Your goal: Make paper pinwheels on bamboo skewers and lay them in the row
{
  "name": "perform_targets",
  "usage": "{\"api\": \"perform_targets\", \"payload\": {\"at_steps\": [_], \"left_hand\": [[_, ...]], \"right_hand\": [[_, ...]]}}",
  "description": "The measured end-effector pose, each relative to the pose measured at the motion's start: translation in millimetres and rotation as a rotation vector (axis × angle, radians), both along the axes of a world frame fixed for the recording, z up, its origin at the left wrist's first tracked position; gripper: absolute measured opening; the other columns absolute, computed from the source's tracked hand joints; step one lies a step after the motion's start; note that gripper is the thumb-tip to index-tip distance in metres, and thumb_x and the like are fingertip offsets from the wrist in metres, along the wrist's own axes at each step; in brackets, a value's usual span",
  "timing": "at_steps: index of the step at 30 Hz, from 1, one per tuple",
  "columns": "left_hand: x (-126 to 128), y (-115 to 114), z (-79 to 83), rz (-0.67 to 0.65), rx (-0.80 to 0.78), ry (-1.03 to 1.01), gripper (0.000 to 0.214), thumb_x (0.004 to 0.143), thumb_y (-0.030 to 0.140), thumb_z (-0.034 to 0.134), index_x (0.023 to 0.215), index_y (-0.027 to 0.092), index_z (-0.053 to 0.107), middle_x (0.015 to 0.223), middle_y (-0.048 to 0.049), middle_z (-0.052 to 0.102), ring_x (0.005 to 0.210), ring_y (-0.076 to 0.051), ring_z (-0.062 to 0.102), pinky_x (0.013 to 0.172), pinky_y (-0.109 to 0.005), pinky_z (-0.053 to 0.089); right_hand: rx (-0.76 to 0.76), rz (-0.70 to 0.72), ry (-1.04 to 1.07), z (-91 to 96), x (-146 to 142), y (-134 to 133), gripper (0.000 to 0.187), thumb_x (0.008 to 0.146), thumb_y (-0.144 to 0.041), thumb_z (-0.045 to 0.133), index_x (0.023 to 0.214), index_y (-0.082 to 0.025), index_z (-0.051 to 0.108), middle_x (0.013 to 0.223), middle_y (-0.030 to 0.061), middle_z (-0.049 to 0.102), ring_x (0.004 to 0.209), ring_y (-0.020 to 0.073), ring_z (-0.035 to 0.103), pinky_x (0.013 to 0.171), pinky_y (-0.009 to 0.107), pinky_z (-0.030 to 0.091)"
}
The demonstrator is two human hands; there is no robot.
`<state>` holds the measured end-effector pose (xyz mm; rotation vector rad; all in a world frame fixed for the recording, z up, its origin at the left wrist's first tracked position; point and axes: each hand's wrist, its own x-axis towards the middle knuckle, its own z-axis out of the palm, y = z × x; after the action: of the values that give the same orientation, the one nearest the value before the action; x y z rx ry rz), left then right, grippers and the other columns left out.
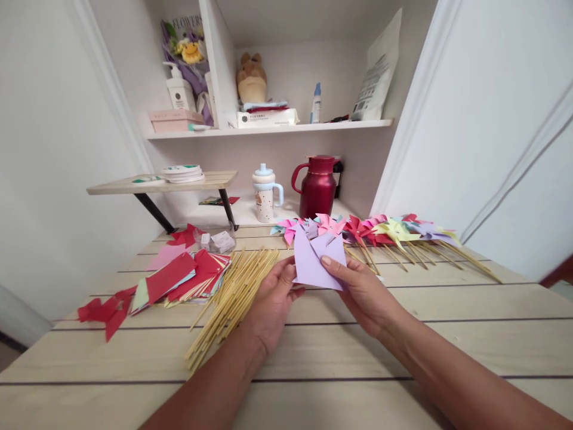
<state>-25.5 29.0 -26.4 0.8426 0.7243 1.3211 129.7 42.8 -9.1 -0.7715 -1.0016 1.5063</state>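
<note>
A square of purple paper (316, 272) with slits cut toward its middle is held up over the table between both hands. My left hand (280, 286) pinches its left lower edge. Across its right side lies the thumb of my right hand (353, 283), with the fingers behind the sheet. Left of my hands, a bundle of thin wooden sticks (235, 298) lies on the table. Beyond the paper, several finished paper pinwheels (394, 230) on sticks lie in a row toward the right.
Stacked coloured paper sheets (174, 278) and a folded red paper pinwheel (110, 310) lie at the left, near a small clear packet (221, 241). A raised wooden stand (219, 179), a sippy cup (265, 200) and a red thermos jug (319, 188) stand at the back, below a shelf (349, 126).
</note>
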Motion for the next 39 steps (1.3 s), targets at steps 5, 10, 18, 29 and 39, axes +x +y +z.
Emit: {"api": "perform_targets", "payload": {"at_steps": [5, 10, 18, 29, 39], "left_hand": [[-3, 8, -2.5, -0.084, 0.052, -0.017, 0.051, 0.073, 0.038, 0.082, 0.118, 0.019, 0.069, 0.121, -0.0117, 0.07, 0.108, -0.025, 0.064, 0.096, -0.036, 0.046], [-7, 12, -7.9, -0.081, 0.022, -0.05, 0.048, 0.071, 0.032, 0.084, 0.114, 0.018, 0.069, 0.12, -0.0119, 0.07, 0.11, -0.024, 0.064, 0.101, -0.037, 0.044], [-8, 15, -16.4, -0.115, 0.057, -0.017, 0.046, 0.074, 0.03, 0.083, 0.115, 0.016, 0.068, 0.117, -0.0122, 0.071, 0.107, -0.023, 0.066, 0.101, -0.038, 0.044], [-9, 13, -14.1, -0.16, 0.085, 0.01, 0.045, 0.072, 0.028, 0.084, 0.112, 0.013, 0.07, 0.115, -0.014, 0.073, 0.108, -0.027, 0.067, 0.103, -0.042, 0.043], [-8, 13, -15.4, -0.155, 0.118, 0.055, 0.042, 0.073, 0.028, 0.083, 0.111, 0.013, 0.071, 0.113, -0.0136, 0.074, 0.103, -0.025, 0.068, 0.097, -0.038, 0.046]], "right_hand": [[-0.077, 0.087, -0.113, 1.4, 5, -2, 0.032, 0.071, -0.041, 0.083, 0.093, -0.017, 0.079, 0.092, 0.0069, 0.08, 0.081, 0.0205, 0.07, 0.079, 0.031, 0.051], [-0.079, 0.12, -0.198, -2.5, 5, -2, 0.036, 0.07, -0.043, 0.083, 0.092, -0.015, 0.077, 0.088, 0.0081, 0.079, 0.081, 0.0235, 0.07, 0.078, 0.034, 0.05], [-0.082, 0.114, -0.226, -8.9, 8, 5, 0.032, 0.072, -0.042, 0.083, 0.092, -0.017, 0.078, 0.088, 0.0066, 0.078, 0.082, 0.0216, 0.067, 0.08, 0.033, 0.047], [-0.071, 0.119, -0.272, -3.6, 6, 2, 0.035, 0.069, -0.044, 0.085, 0.091, -0.017, 0.079, 0.083, 0.0058, 0.078, 0.08, 0.0204, 0.066, 0.075, 0.03, 0.048], [-0.063, 0.13, -0.291, -6.8, 8, 4, 0.033, 0.074, -0.043, 0.082, 0.093, -0.017, 0.078, 0.085, 0.0062, 0.078, 0.082, 0.0204, 0.066, 0.076, 0.03, 0.047]]}}
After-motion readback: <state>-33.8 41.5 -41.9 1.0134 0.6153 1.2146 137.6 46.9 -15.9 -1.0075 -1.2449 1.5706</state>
